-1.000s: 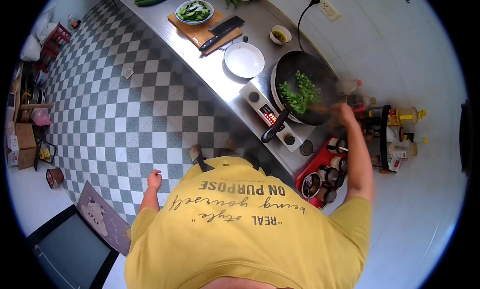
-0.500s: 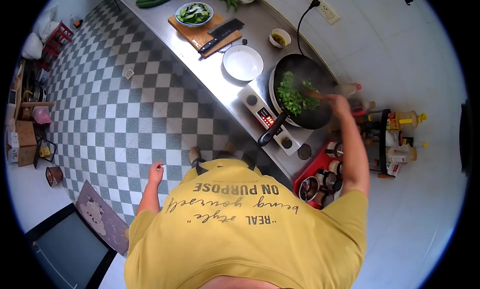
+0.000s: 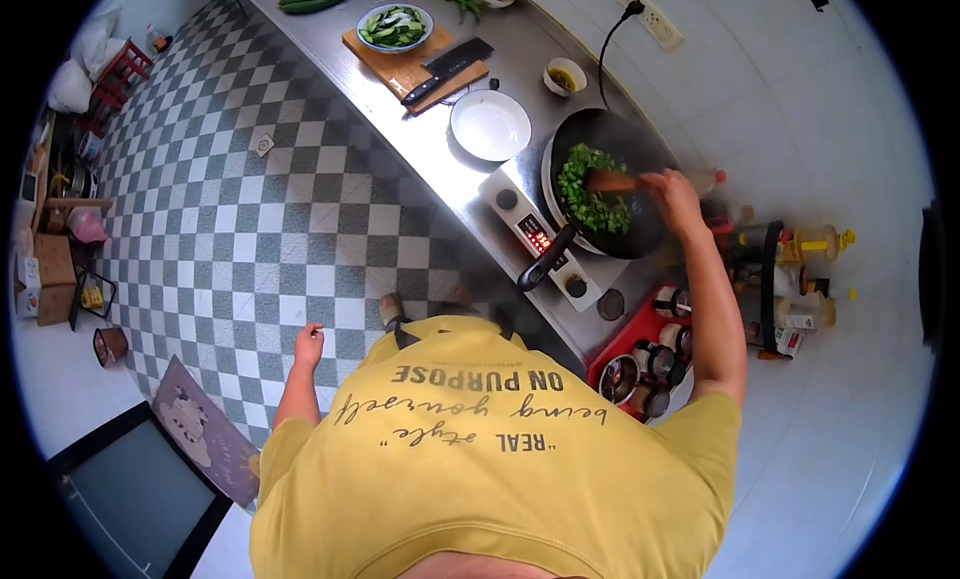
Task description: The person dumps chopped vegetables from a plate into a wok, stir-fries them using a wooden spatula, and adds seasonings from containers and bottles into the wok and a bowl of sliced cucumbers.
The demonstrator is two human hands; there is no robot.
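My right hand point(image 3: 672, 194) is closed around the handle of a wooden spatula point(image 3: 608, 181), reaching over the far side of the wok. The spatula's broad blade lies against chopped green vegetables point(image 3: 590, 204) in the dark wok point(image 3: 640, 234). Steam blurs part of the pan. The wok sits on an electric cooktop point(image 3: 497, 201) with a lit red display, and its black handle point(image 3: 545, 264) points toward me. Down at my left side, over the floor, my left hand point(image 3: 310, 346) hangs with its fingers curled in; I see nothing in it.
Left of the wok are a white plate point(image 3: 490, 126), a small bowl point(image 3: 563, 77), and a cutting board point(image 3: 385, 74) with a cleaver point(image 3: 448, 71) and a bowl of sliced cucumber point(image 3: 394, 29). A red tray point(image 3: 612, 351) of jars and a bottle rack point(image 3: 770, 289) stand at right.
The spatula has moved further over the greens, its blade now showing broadside, and the greens have shifted. My right hand has turned and risen slightly. My left hand stays low at my side.
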